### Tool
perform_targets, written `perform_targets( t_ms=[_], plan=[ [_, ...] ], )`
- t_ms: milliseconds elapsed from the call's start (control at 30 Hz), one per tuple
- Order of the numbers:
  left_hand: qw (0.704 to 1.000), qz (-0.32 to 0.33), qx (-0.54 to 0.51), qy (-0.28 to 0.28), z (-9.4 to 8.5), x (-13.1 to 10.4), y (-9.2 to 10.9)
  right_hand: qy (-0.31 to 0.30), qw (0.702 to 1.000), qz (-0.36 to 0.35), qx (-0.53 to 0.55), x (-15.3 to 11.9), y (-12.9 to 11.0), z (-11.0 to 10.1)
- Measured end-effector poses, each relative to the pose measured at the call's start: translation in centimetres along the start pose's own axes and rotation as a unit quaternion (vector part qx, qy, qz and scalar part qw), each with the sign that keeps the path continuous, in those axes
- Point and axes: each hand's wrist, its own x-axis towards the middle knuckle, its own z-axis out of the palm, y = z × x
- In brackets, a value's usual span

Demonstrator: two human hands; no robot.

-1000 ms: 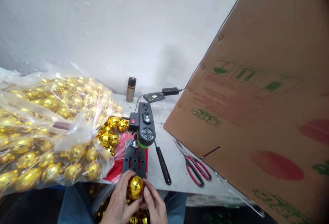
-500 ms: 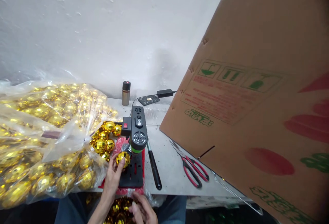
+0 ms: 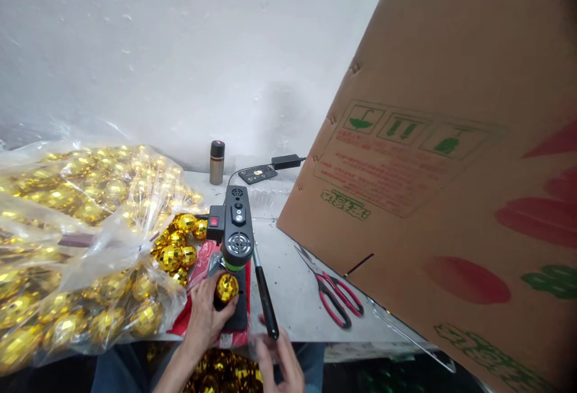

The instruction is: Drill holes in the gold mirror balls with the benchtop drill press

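Note:
My left hand point(image 3: 208, 315) grips a shiny gold mirror ball point(image 3: 227, 288) between thumb and fingers. The ball is on the black base plate point(image 3: 237, 319), below the head of a small black bench press machine point(image 3: 237, 231) with a green ring at its lower end. My right hand point(image 3: 280, 360) is at the tip of the machine's black lever handle point(image 3: 267, 303), fingers apart and partly blurred. Whether it touches the handle I cannot tell. Loose gold balls point(image 3: 174, 255) lie left of the machine, and more gold balls point(image 3: 220, 375) are below the table edge.
Large clear plastic bags point(image 3: 103, 249) full of gold balls cover the left side. Red-handled scissors point(image 3: 333, 294) lie right of the lever, beside a big cardboard box point(image 3: 428, 170). At the back are a flask point(image 3: 217, 163), a dark flat card point(image 3: 258, 174) and a black power adapter point(image 3: 286, 161).
My right hand has moved right, from the front of the base to the lever handle's end. My left hand has shifted the ball slightly right and turned it under the machine head.

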Motion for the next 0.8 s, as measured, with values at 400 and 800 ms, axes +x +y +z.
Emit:
perform_targets(
  t_ms=[400, 800],
  plan=[
    [0.999, -0.001, -0.005, -0.037, 0.5, 0.2, -0.2, -0.113, 0.863, -0.485, -0.081, 9.1, -11.6, 1.2],
    [0.999, -0.006, 0.01, -0.048, 0.1, 0.1, 0.3, -0.009, 0.874, -0.483, -0.043, 7.7, -7.3, 4.3]
  ],
)
